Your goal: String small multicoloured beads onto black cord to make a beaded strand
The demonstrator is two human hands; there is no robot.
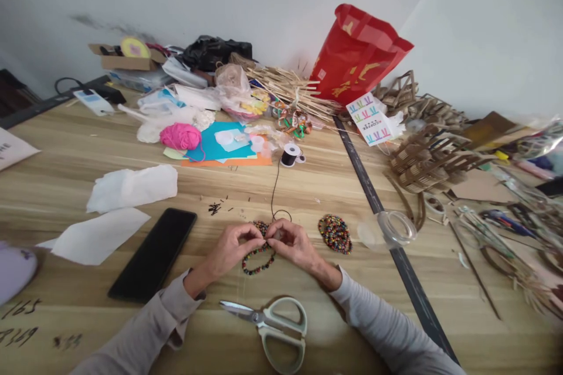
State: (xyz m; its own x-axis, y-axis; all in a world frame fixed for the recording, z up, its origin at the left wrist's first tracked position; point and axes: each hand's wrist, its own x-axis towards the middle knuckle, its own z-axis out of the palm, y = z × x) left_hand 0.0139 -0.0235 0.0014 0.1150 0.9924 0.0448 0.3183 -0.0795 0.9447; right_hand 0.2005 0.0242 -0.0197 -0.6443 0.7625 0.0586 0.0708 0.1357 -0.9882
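Note:
My left hand (231,249) and my right hand (292,243) meet over the wooden table (308,187), fingers pinched together on a strand of multicoloured beads (258,261) that loops down between them. A thin black cord (275,184) runs from the beads up to a small black thread spool (290,154). A flat pile of the same coloured beads (335,233) lies just right of my right hand. Pale-handled scissors (272,325) lie near the front edge, below my hands.
A black phone (153,252) lies left of my hands, with white paper sheets (132,187) beyond it. Pink yarn (180,136), blue and orange paper, a red bag (358,55), woven cardboard pieces (428,158) and a clear tape roll (393,228) crowd the back and right.

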